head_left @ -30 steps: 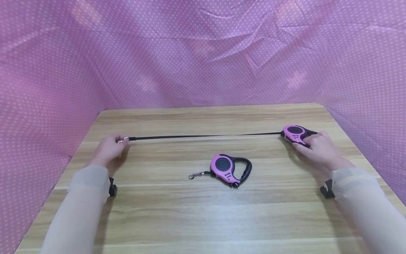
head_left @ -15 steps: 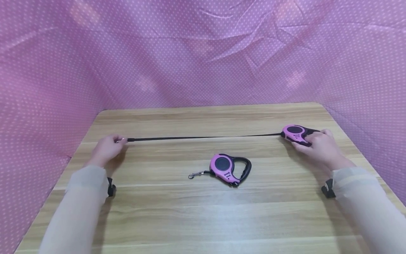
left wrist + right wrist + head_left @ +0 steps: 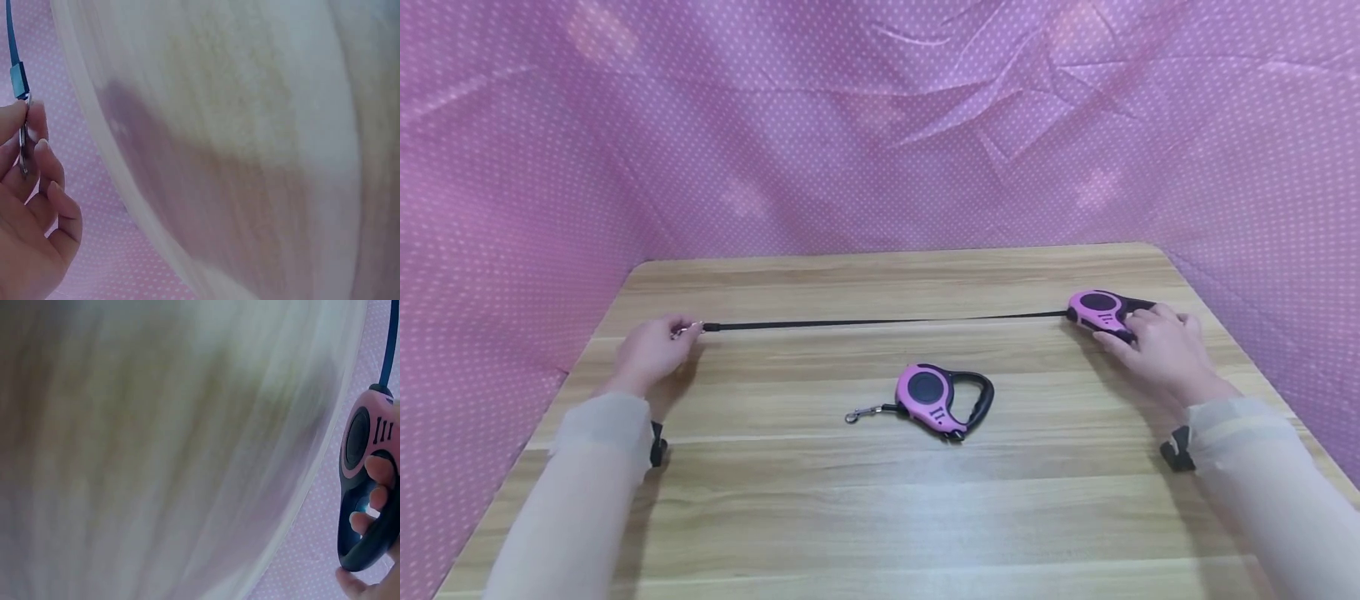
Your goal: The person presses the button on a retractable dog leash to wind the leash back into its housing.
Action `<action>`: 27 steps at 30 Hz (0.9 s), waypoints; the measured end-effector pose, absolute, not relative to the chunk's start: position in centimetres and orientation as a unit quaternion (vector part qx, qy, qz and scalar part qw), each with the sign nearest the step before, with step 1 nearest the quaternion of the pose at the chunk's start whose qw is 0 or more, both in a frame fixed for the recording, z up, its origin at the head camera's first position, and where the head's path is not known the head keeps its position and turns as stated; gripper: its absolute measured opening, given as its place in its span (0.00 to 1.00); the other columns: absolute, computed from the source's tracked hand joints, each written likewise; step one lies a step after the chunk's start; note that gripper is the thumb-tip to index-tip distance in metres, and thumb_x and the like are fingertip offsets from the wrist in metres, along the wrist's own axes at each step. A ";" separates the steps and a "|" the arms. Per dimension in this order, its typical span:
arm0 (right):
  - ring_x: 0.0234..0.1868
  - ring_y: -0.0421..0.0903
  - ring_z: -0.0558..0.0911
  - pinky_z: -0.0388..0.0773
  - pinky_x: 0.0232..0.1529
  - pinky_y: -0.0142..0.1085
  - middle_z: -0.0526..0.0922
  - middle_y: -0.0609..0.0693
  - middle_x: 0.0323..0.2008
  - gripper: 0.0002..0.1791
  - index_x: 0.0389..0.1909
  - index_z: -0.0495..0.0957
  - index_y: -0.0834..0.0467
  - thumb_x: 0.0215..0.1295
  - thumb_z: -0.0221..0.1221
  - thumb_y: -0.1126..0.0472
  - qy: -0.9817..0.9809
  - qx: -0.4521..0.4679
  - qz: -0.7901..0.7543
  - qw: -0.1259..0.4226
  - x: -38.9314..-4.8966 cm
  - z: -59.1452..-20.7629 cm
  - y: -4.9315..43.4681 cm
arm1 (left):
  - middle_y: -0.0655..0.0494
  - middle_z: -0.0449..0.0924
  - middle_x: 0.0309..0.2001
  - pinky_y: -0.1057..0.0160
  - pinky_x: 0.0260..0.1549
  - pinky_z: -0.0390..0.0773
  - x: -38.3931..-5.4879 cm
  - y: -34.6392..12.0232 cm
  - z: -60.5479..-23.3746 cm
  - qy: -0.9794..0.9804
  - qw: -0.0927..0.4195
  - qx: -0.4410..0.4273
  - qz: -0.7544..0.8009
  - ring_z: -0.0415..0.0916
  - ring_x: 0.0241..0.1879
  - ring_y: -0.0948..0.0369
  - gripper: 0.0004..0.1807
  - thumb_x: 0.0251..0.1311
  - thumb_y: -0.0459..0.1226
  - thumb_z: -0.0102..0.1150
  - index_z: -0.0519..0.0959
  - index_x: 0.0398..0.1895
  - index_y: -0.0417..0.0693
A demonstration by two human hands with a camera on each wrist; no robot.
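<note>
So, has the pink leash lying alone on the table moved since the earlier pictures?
No. In the head view, the pink leash lies at the same place against the wood grain of the table, its metal clip pointing left as before.

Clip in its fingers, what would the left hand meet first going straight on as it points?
Probably the pink dotted cloth past the far edge of the table, as the left hand points forward and slightly right; its height is hard to judge.
</note>
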State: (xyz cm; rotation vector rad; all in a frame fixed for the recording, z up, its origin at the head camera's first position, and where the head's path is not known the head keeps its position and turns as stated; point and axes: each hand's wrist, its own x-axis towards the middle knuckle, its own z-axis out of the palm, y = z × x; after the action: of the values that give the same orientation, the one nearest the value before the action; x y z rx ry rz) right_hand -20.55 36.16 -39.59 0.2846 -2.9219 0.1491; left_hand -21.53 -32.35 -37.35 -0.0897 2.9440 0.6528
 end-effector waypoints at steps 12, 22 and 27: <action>0.52 0.67 0.72 0.67 0.57 0.59 0.80 0.69 0.36 0.27 0.34 0.77 0.72 0.67 0.59 0.47 -0.975 0.114 0.120 0.151 -20.3 -39.3 36.4 | 0.39 0.79 0.56 0.35 0.56 0.67 -21.2 -32.3 -37.1 0.974 0.040 -0.035 0.219 0.75 0.55 0.43 0.29 0.73 0.56 0.42 0.73 0.63 0.46; 0.51 0.64 0.72 0.67 0.55 0.59 0.81 0.67 0.35 0.27 0.33 0.78 0.68 0.67 0.60 0.44 -0.974 0.110 0.150 0.129 -20.1 -39.6 36.3 | 0.37 0.77 0.59 0.35 0.55 0.68 -20.8 -31.9 -37.2 0.975 0.031 -0.043 0.217 0.73 0.57 0.41 0.29 0.73 0.56 0.41 0.74 0.63 0.46; 0.47 0.61 0.72 0.69 0.51 0.58 0.80 0.63 0.32 0.25 0.28 0.77 0.65 0.67 0.60 0.44 -0.973 0.114 0.149 0.132 -20.2 -39.8 36.2 | 0.38 0.76 0.60 0.36 0.56 0.68 -20.9 -31.7 -37.3 0.973 0.034 -0.045 0.222 0.73 0.57 0.41 0.29 0.72 0.56 0.42 0.75 0.62 0.47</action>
State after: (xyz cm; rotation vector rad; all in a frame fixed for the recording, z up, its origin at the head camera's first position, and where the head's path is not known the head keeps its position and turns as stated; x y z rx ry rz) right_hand -20.21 36.17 -39.76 0.3313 -2.8244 0.4329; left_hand -20.87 -31.68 -37.30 -0.1382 2.9938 0.6834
